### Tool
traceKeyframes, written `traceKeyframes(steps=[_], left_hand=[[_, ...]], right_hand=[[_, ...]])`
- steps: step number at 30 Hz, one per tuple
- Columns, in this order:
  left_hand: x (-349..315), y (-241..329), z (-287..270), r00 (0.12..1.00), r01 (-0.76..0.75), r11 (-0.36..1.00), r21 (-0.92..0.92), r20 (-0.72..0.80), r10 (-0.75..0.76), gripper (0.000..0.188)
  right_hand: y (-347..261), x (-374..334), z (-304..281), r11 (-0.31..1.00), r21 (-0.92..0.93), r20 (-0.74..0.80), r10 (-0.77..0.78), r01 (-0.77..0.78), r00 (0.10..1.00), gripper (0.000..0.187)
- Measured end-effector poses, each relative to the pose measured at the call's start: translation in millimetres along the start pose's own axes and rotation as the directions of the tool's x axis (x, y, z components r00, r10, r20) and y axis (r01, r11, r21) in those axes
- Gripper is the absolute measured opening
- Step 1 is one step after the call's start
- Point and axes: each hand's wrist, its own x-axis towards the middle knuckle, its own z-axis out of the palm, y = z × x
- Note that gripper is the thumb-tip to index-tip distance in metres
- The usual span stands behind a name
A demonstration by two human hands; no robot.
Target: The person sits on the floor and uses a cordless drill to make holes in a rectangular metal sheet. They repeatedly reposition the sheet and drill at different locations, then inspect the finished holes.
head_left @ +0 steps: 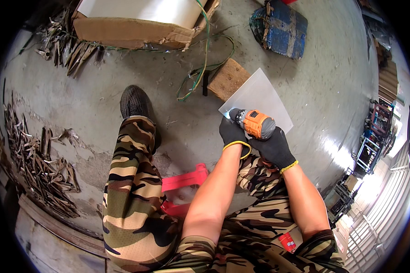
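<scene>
Orange-bodied and black-nosed, one cordless drill is being pressed nose-down onto one grey metal sheet, which is lying across a single wooden block on the concrete floor. Both gloved hands are wrapping it: the left hand closed around the front, the right hand gripping the rear. No finished holes are showing, so the work seems early.
</scene>
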Motion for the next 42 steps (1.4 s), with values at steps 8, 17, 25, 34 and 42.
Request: traceKeyframes(steps=[8,17,25,34,42], left_hand=[[-6,2,0,0.993,-0.113,0.969,0.218,0.063,0.102,0.025],[-13,4,4,0.97,-0.223,0.857,0.464,0.017,0.244,0.022],[-17,12,15,0.998,0.035,0.98,-0.194,-0.035,-0.043,0.02],[-26,21,11,0.909,-0.369,0.48,0.796,0.202,0.363,0.019],[-23,11,11,0.946,-0.276,0.624,0.731,0.092,0.31,0.016]], right_hand=[[-5,4,-4,0.996,-0.073,0.01,0.048,-0.047,0.999,0.035],[-18,10,-10,0.978,-0.203,0.008,0.059,-0.056,0.998,0.031],[-40,6,-12,0.932,-0.357,-0.018,0.056,-0.059,0.998,0.029],[-29,12,-11,0.937,-0.35,-0.038,-0.015,0.0,0.999,0.021],[-22,12,-12,0.954,-0.298,-0.007,-0.031,0.027,0.999,0.02]])
